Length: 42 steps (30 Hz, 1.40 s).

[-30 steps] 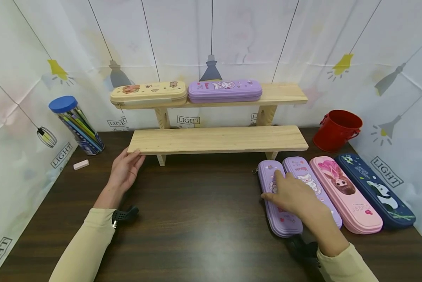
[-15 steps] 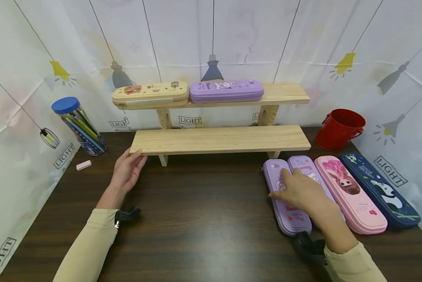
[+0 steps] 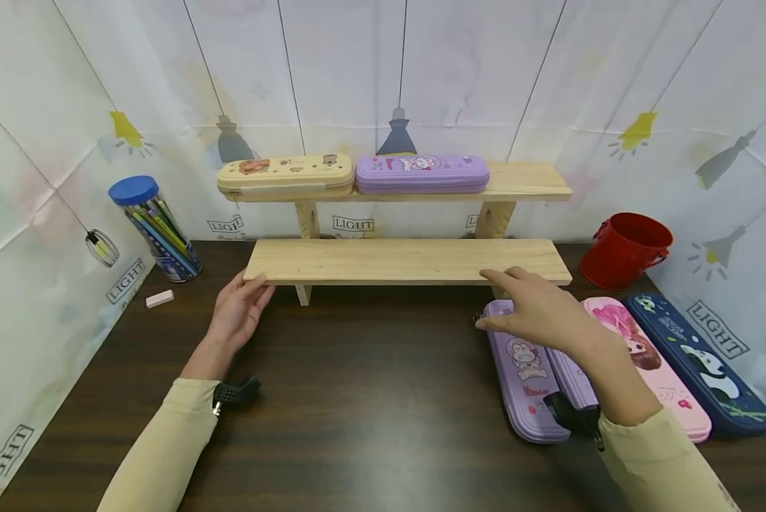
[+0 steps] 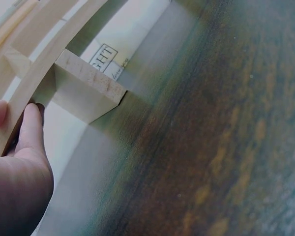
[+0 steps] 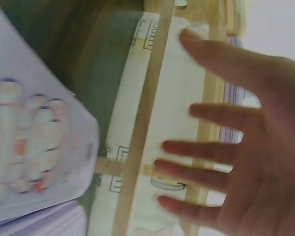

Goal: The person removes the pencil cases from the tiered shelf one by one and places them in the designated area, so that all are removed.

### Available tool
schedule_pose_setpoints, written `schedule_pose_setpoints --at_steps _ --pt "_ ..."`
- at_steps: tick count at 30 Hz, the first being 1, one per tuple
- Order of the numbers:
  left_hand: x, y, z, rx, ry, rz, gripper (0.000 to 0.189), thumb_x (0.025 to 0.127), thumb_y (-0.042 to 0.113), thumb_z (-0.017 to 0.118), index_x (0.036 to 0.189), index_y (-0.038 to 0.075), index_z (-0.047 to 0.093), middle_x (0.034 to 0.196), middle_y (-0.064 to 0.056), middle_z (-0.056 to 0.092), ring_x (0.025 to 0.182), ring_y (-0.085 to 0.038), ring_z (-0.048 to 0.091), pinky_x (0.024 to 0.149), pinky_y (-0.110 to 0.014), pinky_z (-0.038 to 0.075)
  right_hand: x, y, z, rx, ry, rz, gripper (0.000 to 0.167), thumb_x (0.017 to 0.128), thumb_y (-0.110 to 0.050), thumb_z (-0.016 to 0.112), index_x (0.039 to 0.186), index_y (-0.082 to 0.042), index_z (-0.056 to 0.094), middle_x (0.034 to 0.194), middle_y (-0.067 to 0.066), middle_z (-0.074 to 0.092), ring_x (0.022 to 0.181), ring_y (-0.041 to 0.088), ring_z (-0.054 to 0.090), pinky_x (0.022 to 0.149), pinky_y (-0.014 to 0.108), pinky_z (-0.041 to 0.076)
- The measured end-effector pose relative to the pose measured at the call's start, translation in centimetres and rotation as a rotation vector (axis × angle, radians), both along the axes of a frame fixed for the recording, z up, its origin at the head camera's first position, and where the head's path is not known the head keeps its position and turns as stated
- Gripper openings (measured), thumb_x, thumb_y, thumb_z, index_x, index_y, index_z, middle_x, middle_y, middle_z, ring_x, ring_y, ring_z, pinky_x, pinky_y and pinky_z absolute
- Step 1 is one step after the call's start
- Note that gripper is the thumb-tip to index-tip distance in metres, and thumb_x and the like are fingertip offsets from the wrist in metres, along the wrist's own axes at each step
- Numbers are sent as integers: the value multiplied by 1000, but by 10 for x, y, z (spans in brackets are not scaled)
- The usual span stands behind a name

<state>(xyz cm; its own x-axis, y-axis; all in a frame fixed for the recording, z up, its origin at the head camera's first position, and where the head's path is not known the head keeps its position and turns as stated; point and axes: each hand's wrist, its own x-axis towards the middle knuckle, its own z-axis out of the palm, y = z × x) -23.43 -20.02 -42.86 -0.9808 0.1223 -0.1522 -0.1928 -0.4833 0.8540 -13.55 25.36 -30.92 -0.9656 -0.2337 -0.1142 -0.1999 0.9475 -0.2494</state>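
My left hand (image 3: 237,313) grips the left end of the lower board of a two-tier wooden shelf (image 3: 395,262). In the left wrist view the thumb lies on the board's edge (image 4: 34,81) and the fingers are underneath. My right hand (image 3: 543,313), fingers spread and holding nothing, is raised over the far end of a purple pencil case (image 3: 526,387). It overlaps the shelf's right front in the head view. Beside that case lies a second purple pencil case (image 3: 575,377), partly hidden by the right arm. Pink (image 3: 680,398) and navy panda (image 3: 709,370) pencil cases follow to the right.
On the upper board sit a cream pencil case (image 3: 286,178) and a purple one (image 3: 421,175), side by side. A red bucket (image 3: 622,252) stands back right. At left are a blue-lidded tub of pencils (image 3: 161,231) and a small pale pink block (image 3: 159,299) on the dark table (image 3: 357,412).
My right hand has lifted off the left purple pencil case and moved away from me toward the shelf. That case's near end shifted slightly right beforehand. My left hand keeps its grip on the board.
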Motion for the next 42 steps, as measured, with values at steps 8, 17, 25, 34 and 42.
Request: schedule_pose_setpoints --at_steps 8,17,25,34,42 --pt "1 5 -5 -1 -4 11 65 104 9 50 160 13 18 164 -14 25 148 -21 33 109 -21 45 -45 -29 6 -90 215 186 74 87 -40 75 150 -16 44 149 18 45 136 41 44 113 62 39" --pt "-1 10 -9 -7 -3 29 63 103 9 51 159 12 21 161 -15 29 146 -20 38 112 -23 44 -96 -47 26 -107 390 249 63 91 -32 72 146 -12 49 150 17 47 137 39 45 116 57 37" --pt "-3 9 -9 -9 3 16 66 103 9 52 159 13 19 163 -13 26 147 -21 36 107 -19 47 -131 -57 35 -84 508 239 59 91 -26 72 144 -9 51 148 20 49 138 41 44 119 56 34" --pt "-2 -5 -7 -10 5 30 68 102 8 54 160 14 18 164 -13 25 147 -21 36 106 -19 47 -163 -72 43 51 361 192 70 94 -36 65 155 -22 33 162 19 27 153 39 15 122 69 11" --pt "-4 -3 -5 4 16 38 66 102 8 54 159 13 20 163 -13 27 146 -21 38 104 -19 49 -170 -76 53 50 321 204 63 91 -23 57 150 -18 37 150 23 42 142 42 36 120 70 15"
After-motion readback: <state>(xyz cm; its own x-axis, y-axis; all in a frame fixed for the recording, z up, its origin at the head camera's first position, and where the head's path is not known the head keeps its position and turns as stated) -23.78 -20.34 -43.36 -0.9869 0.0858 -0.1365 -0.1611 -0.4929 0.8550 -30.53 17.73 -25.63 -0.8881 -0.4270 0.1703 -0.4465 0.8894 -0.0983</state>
